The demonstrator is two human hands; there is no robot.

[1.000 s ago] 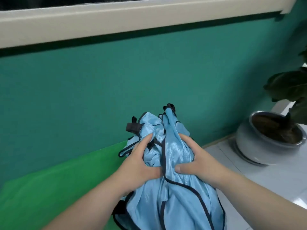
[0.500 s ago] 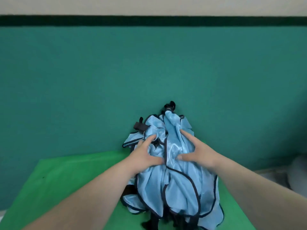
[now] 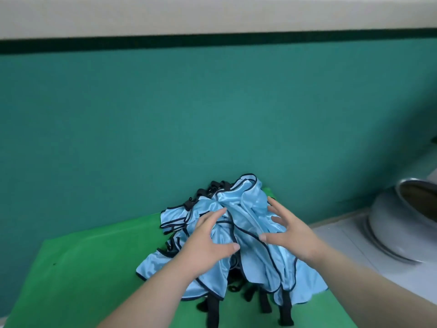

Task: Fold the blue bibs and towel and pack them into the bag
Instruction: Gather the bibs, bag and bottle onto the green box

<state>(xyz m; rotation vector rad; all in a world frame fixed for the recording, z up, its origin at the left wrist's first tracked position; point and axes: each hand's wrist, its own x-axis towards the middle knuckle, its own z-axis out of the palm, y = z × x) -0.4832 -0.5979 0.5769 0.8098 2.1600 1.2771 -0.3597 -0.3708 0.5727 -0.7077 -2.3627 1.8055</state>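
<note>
Blue bibs [image 3: 250,209] heap near grey pot [image 3: 387,221]

Heap of bibs [image 3: 250,209] on the far middle of a mat [image 3: 82,268], back side close against the wall [image 3: 165,126]. Straps [image 3: 285,311] out from under the near side of the heap, lying on the mat. Left grip [image 3: 208,242] resting on the left part of the heap; right grip [image 3: 290,235] at the right part, fingers spread, touching or just above the cloth. Right of the mat, well apart from the heap, a pot [image 3: 390,221] near the same wall. Ledge [image 3: 212,15] along the top of the wall.
</note>
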